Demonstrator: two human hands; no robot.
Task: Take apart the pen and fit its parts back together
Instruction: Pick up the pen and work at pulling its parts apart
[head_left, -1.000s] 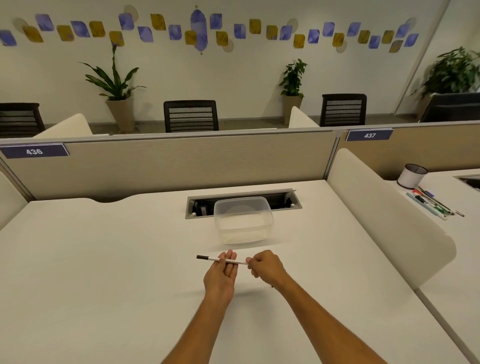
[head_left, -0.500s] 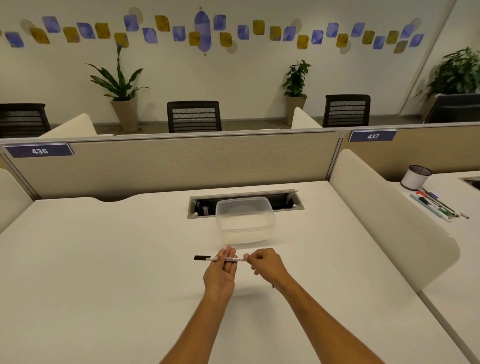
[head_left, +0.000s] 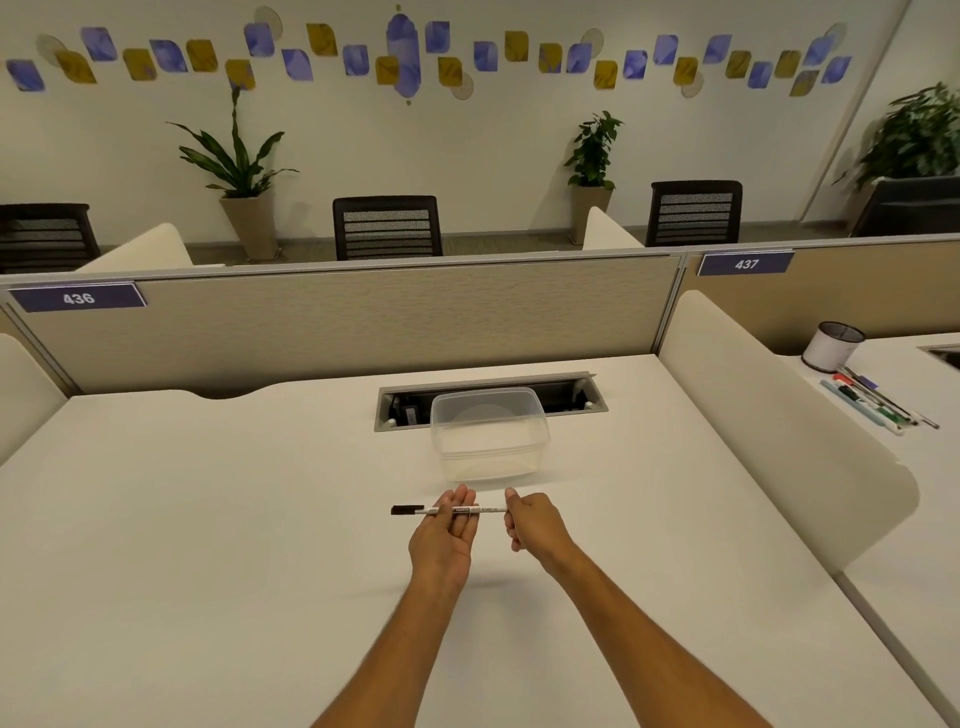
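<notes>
A thin white pen (head_left: 488, 510) with a black cap at its left end is held level above the white desk (head_left: 208, 519). My left hand (head_left: 444, 540) is palm up under the pen's middle, and its thumb pins the barrel against the fingers. My right hand (head_left: 532, 522) grips the pen's right end with curled fingers, so that end is hidden. The black cap sticks out to the left of my left hand.
A clear plastic container (head_left: 491, 434) stands just beyond my hands, in front of an open cable tray (head_left: 488, 397). A curved side divider (head_left: 779, 431) bounds the desk on the right. On the neighbouring desk are a cup (head_left: 831, 345) and several pens (head_left: 878, 400).
My hands have drawn a little apart along the pen, so more of the barrel shows between them. The pen stays level.
</notes>
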